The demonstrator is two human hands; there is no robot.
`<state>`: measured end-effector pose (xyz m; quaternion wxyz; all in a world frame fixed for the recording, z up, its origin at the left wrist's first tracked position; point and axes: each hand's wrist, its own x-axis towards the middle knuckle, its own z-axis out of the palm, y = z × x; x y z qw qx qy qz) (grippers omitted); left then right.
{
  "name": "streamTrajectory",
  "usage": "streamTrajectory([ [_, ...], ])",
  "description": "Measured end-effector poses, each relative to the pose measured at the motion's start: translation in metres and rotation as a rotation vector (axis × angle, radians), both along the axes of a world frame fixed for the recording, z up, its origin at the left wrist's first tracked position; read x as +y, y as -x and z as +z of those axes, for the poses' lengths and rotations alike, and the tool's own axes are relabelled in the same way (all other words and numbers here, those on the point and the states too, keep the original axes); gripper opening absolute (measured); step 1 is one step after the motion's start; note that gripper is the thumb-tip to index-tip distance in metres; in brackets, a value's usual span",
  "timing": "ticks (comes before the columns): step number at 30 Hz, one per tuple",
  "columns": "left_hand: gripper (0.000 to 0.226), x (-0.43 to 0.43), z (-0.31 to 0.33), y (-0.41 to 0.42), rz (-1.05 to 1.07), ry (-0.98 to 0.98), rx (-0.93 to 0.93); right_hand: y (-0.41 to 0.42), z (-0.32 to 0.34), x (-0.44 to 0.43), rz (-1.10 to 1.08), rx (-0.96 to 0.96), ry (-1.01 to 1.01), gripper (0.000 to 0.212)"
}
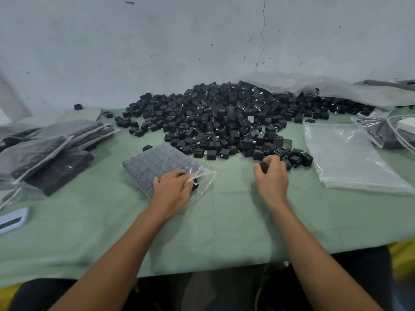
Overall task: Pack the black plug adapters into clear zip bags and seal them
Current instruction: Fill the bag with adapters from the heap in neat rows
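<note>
Left hand (171, 187): pinches zip bag (157, 167) mouth open. Right hand (271, 173): grips adapter (263, 167) from pile (213, 122). Advice: slide adapter flat into row.

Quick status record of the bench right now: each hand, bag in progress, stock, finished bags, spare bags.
left hand: holds open mouth of the clear zip bag, nearly full
right hand: grips a black plug adapter
stock: loose adapter pile
finished: filled bags, far left
spare: empty clear bags, right
surface: green cloth
</note>
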<state>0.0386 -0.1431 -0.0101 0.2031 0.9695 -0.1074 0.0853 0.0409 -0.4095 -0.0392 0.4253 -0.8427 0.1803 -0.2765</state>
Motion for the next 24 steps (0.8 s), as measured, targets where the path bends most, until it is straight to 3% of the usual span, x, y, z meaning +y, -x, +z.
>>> streamTrajectory([
  [3,0.035,-0.002,0.003,0.000,0.017,-0.029,0.029,0.005,0.008,0.025,0.168,-0.057,-0.075,0.028],
  [9,0.031,-0.015,0.019,-0.005,0.076,-0.136,0.091,0.010,0.007,0.084,0.400,-0.020,-0.380,0.023],
  [17,0.033,-0.020,0.031,-0.020,0.070,-0.143,0.128,0.012,-0.002,0.093,0.527,-0.101,-0.360,0.006],
  [21,0.033,-0.020,0.029,-0.018,0.073,-0.147,0.121,0.013,-0.001,0.099,0.482,-0.096,-0.229,0.030],
  [24,0.035,-0.020,0.027,-0.015,0.075,-0.143,0.108,0.015,0.000,0.100,0.474,-0.117,-0.191,0.030],
])
